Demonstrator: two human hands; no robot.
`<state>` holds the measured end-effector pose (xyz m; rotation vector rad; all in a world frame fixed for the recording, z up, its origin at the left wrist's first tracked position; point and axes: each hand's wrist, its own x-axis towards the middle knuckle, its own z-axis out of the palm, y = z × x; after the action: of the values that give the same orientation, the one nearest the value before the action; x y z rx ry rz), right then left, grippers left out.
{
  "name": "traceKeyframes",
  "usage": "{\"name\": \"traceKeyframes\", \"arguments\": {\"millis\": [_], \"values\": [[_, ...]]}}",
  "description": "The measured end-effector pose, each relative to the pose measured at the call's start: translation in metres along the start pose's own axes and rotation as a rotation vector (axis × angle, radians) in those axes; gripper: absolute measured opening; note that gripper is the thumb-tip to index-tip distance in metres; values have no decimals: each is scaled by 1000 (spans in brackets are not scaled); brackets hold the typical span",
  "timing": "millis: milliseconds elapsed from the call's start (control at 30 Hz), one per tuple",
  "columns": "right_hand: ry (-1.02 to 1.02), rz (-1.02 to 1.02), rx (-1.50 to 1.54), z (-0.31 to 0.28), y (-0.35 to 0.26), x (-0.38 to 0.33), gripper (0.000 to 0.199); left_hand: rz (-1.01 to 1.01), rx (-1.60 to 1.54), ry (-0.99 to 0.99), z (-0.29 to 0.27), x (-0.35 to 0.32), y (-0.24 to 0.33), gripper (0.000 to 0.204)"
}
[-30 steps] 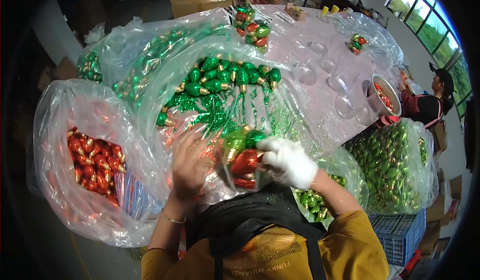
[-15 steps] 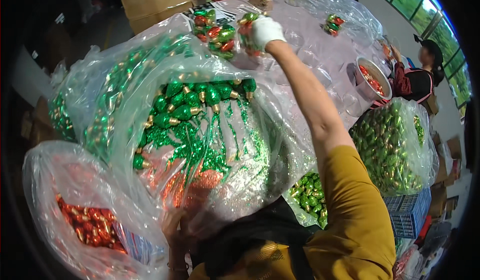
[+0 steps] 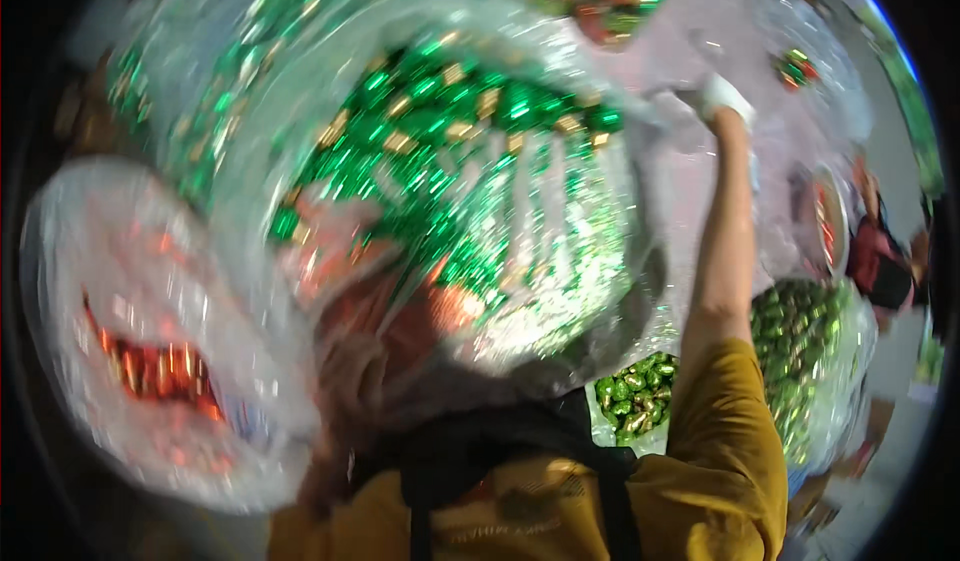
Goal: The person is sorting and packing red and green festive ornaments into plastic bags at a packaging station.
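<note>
One white-gloved right hand [image 3: 728,99], arm extended over the pink-covered bench [image 3: 690,176]. State of its grip: cannot tell, fingers smeared by blur. Just left of the fingers, a faint clear plastic piece [image 3: 665,111]; contact not readable. Judged light, slick, thin-walled, easily dented; best taken with a soft pinch at its edge. Outline too faint to say which way it points or how its long axis runs.

Left hand [image 3: 345,386]: dark blur low by the near edge of the clear bag [image 3: 260,191], grip unreadable too.

Outward: dark green bulbs [image 3: 520,106] heaped in that bag, gold caps mostly toward the wearer, long axes roughly fore-and-aft. Red bulbs [image 3: 165,371] bagged far left; light green bulbs [image 3: 635,396] beside the right sleeve. Mixed red-and-green pack [image 3: 612,6] at the far side.
</note>
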<state>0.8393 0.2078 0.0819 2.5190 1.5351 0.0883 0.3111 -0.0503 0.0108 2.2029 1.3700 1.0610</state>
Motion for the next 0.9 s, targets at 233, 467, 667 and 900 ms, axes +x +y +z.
{"name": "traceKeyframes", "arguments": {"millis": [233, 467, 667, 900], "values": [[90, -160, 43, -7, 52, -108, 25, 135, -53, 117, -37, -7, 8, 11], [232, -1094, 316, -14, -24, -342, 44, -452, 297, 770, -171, -73, -52, 18], [265, -1311, -29, 28, -96, -386, 41, -388, 856, 581, -264, -54, -189, 39], [161, -1200, 2, -14, -132, -421, 33, -582, 945, 285, -367, 30, -296, 49]]}}
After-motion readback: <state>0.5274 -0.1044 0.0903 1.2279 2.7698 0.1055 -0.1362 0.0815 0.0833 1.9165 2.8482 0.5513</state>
